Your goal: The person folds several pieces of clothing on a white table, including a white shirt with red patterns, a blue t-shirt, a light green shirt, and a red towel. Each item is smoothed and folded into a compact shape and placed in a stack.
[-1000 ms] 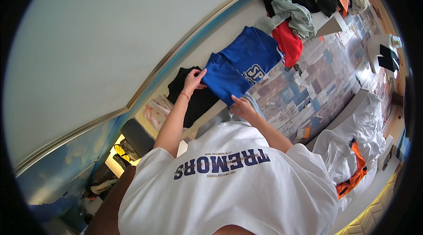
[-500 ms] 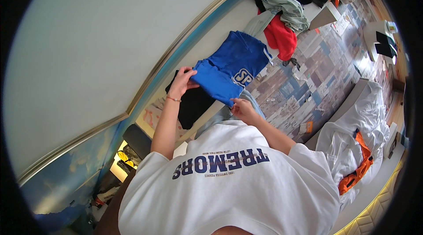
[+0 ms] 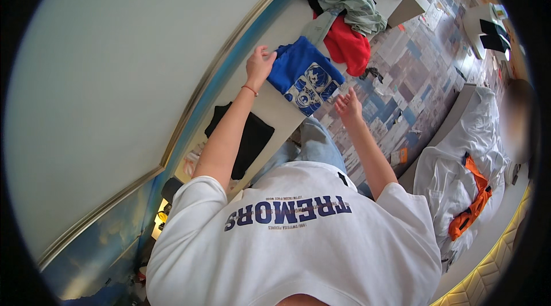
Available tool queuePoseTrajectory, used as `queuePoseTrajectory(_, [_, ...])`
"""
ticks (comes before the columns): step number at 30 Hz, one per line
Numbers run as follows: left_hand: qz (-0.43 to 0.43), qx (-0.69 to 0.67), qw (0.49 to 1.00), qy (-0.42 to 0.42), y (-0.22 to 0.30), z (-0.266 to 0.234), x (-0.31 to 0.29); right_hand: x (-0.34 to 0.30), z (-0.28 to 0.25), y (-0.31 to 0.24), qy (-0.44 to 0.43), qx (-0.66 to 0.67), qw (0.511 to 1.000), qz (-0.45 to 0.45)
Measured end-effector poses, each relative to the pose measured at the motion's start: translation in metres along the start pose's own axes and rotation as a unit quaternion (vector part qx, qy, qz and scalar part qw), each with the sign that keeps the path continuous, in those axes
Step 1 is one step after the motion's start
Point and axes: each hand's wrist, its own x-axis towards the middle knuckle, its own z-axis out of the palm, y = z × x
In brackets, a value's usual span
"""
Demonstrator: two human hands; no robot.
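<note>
The folded blue garment (image 3: 306,75) is laid on the white counter (image 3: 275,103) between both hands. Fingers of the left hand (image 3: 260,66) are parted beside its edge; those of the right hand (image 3: 349,107) are spread, clear of it. Creases are best smoothed gently outward.

Folded into a compact, roughly four-sided bundle: a royal-blue garment (image 3: 303,72), laid fairly flat, with soft creases across the plain fabric. Turned print side up, showing a large white-and-blue print (image 3: 314,90) of cartoon-like figures in panels, spread over much of the upper face. Set at a slant just to the left of, and slightly below, the red cloth (image 3: 348,49) in the head view; too close to tell whether touching.
</note>
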Motion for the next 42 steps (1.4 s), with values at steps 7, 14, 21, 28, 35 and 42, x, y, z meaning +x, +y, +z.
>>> queuePoseTrajectory(7, [0.034, 0.206, 0.978, -0.018, -0.014, 0.024, -0.008, 0.016, 0.01, 0.03, -0.02, -0.214, 0.976, -0.033])
queuePoseTrajectory(14, [0.0, 0.269, 0.963, 0.025, -0.035, 0.025, -0.111, 0.042, 0.013, 0.046, -0.02, -0.362, 0.908, -0.212])
queuePoseTrajectory(21, [-0.02, 0.135, 0.987, 0.088, -0.036, 0.007, -0.137, 0.013, 0.032, 0.033, 0.001, -0.478, 0.793, -0.378])
queuePoseTrajectory(28, [0.098, 0.143, 0.975, 0.14, -0.001, 0.005, -0.067, -0.011, 0.062, 0.006, -0.037, -0.437, 0.777, -0.452])
queuePoseTrajectory(35, [0.106, -0.04, 0.988, 0.106, -0.004, 0.008, -0.05, 0.008, 0.053, -0.007, -0.166, -0.401, 0.764, -0.477])
queuePoseTrajectory(42, [-0.022, -0.156, 0.987, -0.013, 0.022, -0.01, -0.038, 0.018, 0.049, -0.01, -0.209, -0.323, 0.861, -0.333])
